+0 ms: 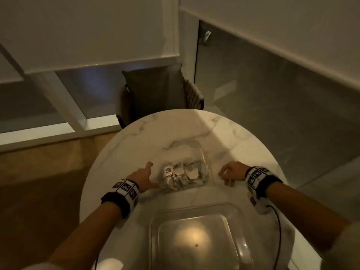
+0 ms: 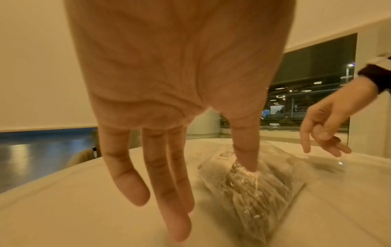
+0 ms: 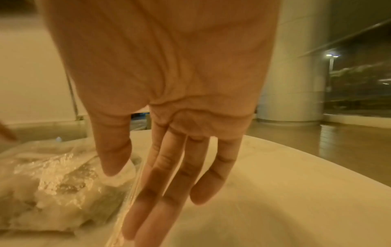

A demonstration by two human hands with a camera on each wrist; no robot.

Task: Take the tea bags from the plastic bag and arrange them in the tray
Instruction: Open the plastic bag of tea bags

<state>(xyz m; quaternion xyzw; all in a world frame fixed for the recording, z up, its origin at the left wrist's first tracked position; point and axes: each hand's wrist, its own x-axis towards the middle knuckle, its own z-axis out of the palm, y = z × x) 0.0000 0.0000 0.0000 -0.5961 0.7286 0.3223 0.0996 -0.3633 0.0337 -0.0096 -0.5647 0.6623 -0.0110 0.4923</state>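
Tea bags [image 1: 180,175] all lie inside the plastic bag [image 1: 194,162]; none is in the tray [image 1: 153,230], so the whole task is judged outstanding. Nearest the person, the clear tray sits on the tabletop [image 1: 243,137], holding nothing. Just beyond it lies the plastic bag, between both hands. The left hand [image 1: 143,177] is spread, fingers straight, its thumb pressing the bag's left side. The right hand [image 1: 230,172] hangs relaxed, fingers loosely extended, touching the bag's right edge and gripping nothing.
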